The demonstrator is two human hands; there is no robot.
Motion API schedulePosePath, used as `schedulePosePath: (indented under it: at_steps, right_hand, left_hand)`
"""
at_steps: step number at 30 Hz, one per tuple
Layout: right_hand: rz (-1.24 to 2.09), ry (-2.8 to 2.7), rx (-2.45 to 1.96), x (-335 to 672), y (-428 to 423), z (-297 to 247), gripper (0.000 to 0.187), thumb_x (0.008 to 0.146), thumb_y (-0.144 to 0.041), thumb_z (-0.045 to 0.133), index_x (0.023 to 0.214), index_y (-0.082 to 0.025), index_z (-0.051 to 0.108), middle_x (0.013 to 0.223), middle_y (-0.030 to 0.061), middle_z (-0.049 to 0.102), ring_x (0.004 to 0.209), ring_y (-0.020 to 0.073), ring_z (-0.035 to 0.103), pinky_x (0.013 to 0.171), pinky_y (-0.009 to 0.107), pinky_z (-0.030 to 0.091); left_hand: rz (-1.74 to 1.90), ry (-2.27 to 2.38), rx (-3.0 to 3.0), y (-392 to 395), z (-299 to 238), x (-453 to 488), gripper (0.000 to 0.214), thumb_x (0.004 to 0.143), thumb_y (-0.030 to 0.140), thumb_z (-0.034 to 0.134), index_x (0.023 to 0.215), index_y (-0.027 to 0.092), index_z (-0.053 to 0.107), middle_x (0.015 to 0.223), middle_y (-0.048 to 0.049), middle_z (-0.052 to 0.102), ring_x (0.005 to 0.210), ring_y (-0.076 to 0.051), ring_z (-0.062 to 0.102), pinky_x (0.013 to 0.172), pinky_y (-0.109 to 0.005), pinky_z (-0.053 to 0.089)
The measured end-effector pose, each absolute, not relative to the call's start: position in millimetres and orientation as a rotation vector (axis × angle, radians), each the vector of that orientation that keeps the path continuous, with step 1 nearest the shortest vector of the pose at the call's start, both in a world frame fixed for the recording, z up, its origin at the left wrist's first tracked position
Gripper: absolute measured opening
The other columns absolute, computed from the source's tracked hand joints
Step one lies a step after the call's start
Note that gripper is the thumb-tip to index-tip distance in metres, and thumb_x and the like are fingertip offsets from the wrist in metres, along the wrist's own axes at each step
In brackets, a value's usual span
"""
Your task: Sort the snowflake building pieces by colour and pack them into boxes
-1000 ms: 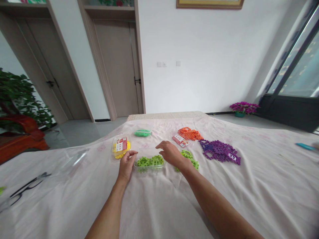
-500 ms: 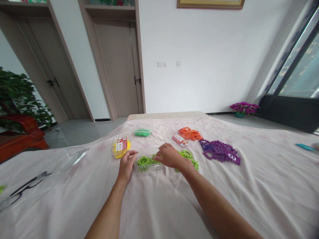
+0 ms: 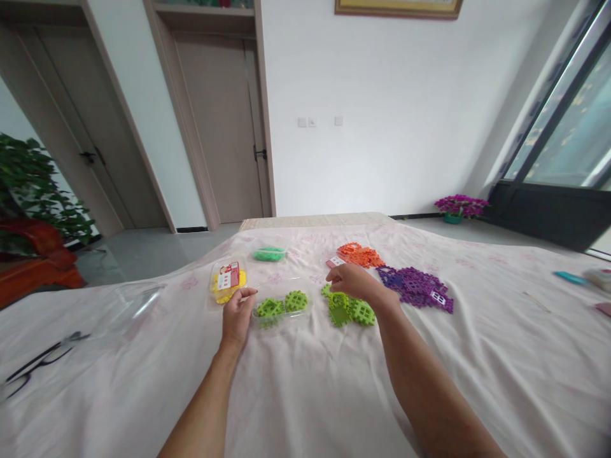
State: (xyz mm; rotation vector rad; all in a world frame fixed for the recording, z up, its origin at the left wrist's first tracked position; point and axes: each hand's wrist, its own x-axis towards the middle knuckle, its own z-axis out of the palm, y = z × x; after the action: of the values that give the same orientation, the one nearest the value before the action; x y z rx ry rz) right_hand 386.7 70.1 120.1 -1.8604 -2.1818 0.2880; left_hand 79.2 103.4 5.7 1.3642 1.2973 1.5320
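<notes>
A clear tray (image 3: 294, 319) sits near the middle of the cloth (image 3: 305, 394), holding lime-green pieces (image 3: 296, 301). The left hand (image 3: 237, 318) pinches its left rim between thumb and fingers. To the right, the right hand (image 3: 356, 282) hangs over a lime-green pile (image 3: 340, 313), fingers bent downward; I cannot tell whether they grip anything. Farther right lie purple pieces (image 3: 420, 286); orange pieces (image 3: 361, 256) lie beyond the right hand. A yellow-filled box (image 3: 228, 280) is just left of the tray, a green-filled box (image 3: 270, 254) on its far side, and glasses (image 3: 41, 363) lie at far left.
</notes>
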Motion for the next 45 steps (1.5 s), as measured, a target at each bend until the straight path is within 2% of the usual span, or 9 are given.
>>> schedulePosePath:
  at_steps: [4,8,13,18,23,31,39,43,45]
  right_hand:
    - [0.311,-2.268,-2.026,398,70,113,0.035,0.065,-0.023,0.076,0.100,-0.023,0.076,0.090,0.0046,0.074,0.081,0.0195,0.066,0.065,0.024,0.040]
    - [0.354,-2.342,-2.128,395,70,103,0.043,0.057,-0.025,0.081,0.099,-0.026,0.075,0.097,0.0052,0.074,0.090,0.0250,0.066,0.064,0.026,0.040]
    - [0.371,-2.341,-2.228,392,72,91,0.038,0.055,-0.014,0.077,0.092,-0.024,0.077,0.091,0.0060,0.074,0.085,0.0258,0.067,0.060,0.026,0.039]
    - [0.377,-2.336,-2.138,402,74,90,0.027,0.057,-0.016,0.073,0.084,-0.021,0.076,0.081,0.0040,0.073,0.075,0.0207,0.066,0.056,0.024,0.036]
    - [0.300,-2.115,-1.852,406,73,106,0.009,0.069,-0.021,0.065,0.075,-0.019,0.070,0.073,0.0002,0.069,0.065,0.0130,0.060,0.056,0.022,0.034]
    - [0.438,-1.760,-1.480,367,77,107,0.007,0.075,-0.021,0.062,0.081,-0.017,0.064,0.065,-0.0010,0.065,0.058,0.0109,0.057,0.055,0.020,0.038]
    - [0.109,-2.046,-1.452,325,71,92,0.006,0.078,-0.019,0.068,0.084,-0.018,0.068,0.087,0.0029,0.067,0.075,0.0125,0.058,0.066,0.022,0.038]
    - [0.162,-2.269,-1.450,326,68,94,0.012,0.075,-0.027,0.074,0.086,-0.021,0.072,0.089,0.0035,0.070,0.088,0.0173,0.060,0.073,0.024,0.040]
    - [0.180,-2.255,-1.449,332,68,100,0.011,0.080,-0.029,0.069,0.086,-0.021,0.073,0.090,0.0031,0.071,0.087,0.0166,0.061,0.074,0.024,0.041]
  left_hand:
    - [1.596,1.346,1.318,107,3,77,0.025,0.071,0.039,0.063,0.087,0.019,0.067,0.091,-0.0022,0.069,0.074,-0.017,0.060,0.070,-0.027,0.044]
    - [1.586,1.337,1.306,108,5,76,0.026,0.071,0.039,0.063,0.087,0.019,0.067,0.088,-0.0020,0.069,0.075,-0.017,0.060,0.070,-0.027,0.045]
    - [1.576,1.334,1.283,105,8,78,0.027,0.069,0.040,0.064,0.086,0.019,0.066,0.085,-0.0012,0.068,0.071,-0.016,0.060,0.066,-0.026,0.045]
    - [1.577,1.310,1.291,105,10,78,0.028,0.069,0.041,0.064,0.085,0.018,0.066,0.084,-0.0018,0.068,0.072,-0.016,0.060,0.066,-0.026,0.045]
    - [1.567,1.285,1.316,105,9,78,0.028,0.071,0.041,0.064,0.086,0.018,0.065,0.090,-0.0027,0.067,0.079,-0.017,0.060,0.071,-0.027,0.045]
    - [1.482,1.202,1.410,100,11,82,0.025,0.075,0.039,0.062,0.090,0.019,0.065,0.095,-0.0029,0.067,0.079,-0.016,0.059,0.067,-0.025,0.043]
    - [1.466,1.210,1.429,99,11,82,0.027,0.076,0.040,0.062,0.091,0.019,0.066,0.096,-0.0032,0.068,0.073,-0.016,0.058,0.063,-0.025,0.041]
    - [1.479,1.201,1.437,100,10,82,0.026,0.077,0.040,0.062,0.092,0.019,0.066,0.097,-0.0038,0.068,0.076,-0.016,0.059,0.065,-0.026,0.042]
    - [1.479,1.203,1.442,100,10,82,0.026,0.077,0.039,0.062,0.091,0.019,0.067,0.096,-0.0034,0.068,0.077,-0.017,0.059,0.066,-0.026,0.042]
